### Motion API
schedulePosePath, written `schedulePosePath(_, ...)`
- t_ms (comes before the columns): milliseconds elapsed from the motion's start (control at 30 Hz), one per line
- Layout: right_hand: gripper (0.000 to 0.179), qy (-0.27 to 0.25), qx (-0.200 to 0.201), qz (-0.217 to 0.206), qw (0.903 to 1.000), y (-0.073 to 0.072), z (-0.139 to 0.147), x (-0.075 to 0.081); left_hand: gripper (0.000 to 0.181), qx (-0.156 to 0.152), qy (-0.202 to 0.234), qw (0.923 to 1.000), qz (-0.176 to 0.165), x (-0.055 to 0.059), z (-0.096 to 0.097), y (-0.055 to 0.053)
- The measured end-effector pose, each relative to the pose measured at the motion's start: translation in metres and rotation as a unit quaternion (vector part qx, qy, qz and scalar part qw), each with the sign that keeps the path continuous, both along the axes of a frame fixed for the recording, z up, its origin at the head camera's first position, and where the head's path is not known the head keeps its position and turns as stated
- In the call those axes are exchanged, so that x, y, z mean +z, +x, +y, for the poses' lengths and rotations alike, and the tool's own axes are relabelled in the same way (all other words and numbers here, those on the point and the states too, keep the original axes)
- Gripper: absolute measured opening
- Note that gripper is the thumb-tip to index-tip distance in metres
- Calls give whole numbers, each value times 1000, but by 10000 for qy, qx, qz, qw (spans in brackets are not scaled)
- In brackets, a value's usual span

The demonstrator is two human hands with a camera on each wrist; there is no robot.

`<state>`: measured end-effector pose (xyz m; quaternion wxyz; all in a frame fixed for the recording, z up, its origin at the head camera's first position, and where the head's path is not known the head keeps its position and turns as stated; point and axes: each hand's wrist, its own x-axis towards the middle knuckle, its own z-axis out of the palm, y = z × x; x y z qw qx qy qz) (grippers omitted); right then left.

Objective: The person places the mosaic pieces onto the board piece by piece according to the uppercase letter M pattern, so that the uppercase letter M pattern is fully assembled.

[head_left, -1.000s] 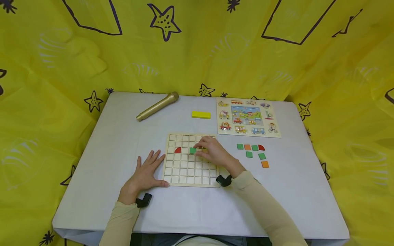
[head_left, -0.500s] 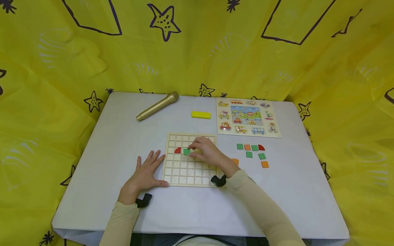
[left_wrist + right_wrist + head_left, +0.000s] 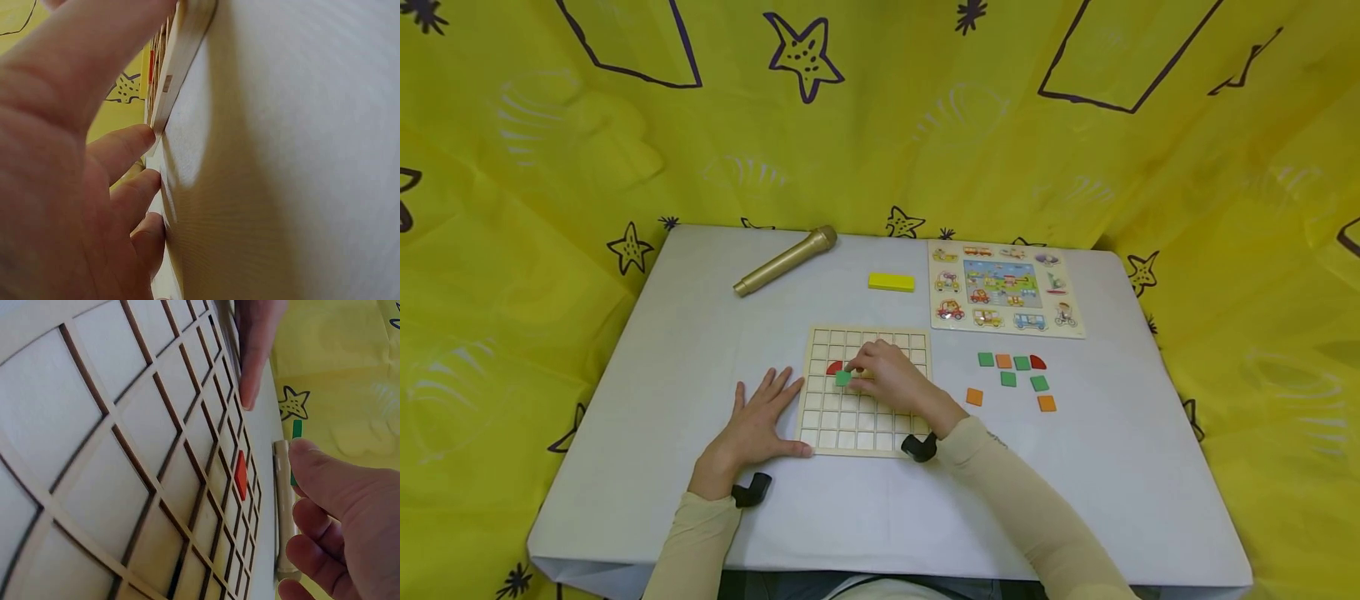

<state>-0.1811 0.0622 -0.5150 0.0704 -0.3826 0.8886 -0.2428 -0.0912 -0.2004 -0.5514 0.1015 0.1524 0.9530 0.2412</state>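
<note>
In the head view a wooden grid board [image 3: 865, 437] lies on the white table, and a red quarter-circle tile [image 3: 834, 367] sits in one of its upper left cells. My right hand [image 3: 891, 379] pinches a green square tile [image 3: 843, 379] between thumb and fingers, over the board just below the red tile. In the right wrist view the green tile [image 3: 297, 429] is held raised off the grid, mostly covered by the thumb. My left hand [image 3: 756, 425] rests with spread fingers on the table, thumb and fingertip at the board's left edge.
Right of the board lie several loose green tiles [image 3: 1008, 379], orange tiles [image 3: 974, 397] and a red tile [image 3: 1038, 362]. Behind it are a yellow block [image 3: 891, 282], a gold microphone [image 3: 786, 261] and a picture puzzle board [image 3: 1003, 321]. A yellow curtain [image 3: 880, 125] surrounds the table [image 3: 647, 400].
My right hand has moved left across the board with the green tile, from its upper middle to just below the red tile. My left hand has stayed in place.
</note>
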Motion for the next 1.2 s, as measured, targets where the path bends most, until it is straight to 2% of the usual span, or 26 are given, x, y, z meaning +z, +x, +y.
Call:
schedulePosePath(233, 26, 161, 154, 456, 9987, 3, -9, -9, 116, 7, 50, 10000, 10, 1, 0, 0)
schedulePosePath(433, 28, 381, 115, 711, 9967, 5, -15, -14, 116, 32, 22, 10000, -26, 0, 0, 1)
schedulePosePath(767, 29, 715, -78, 807, 9941, 9, -20, -11, 117, 21, 32, 10000, -3, -1, -1, 0)
schedulePosePath(1200, 28, 753, -331, 842, 9931, 12, -26, -17, 116, -43, 115, 9999, 30, -1, -2, 0)
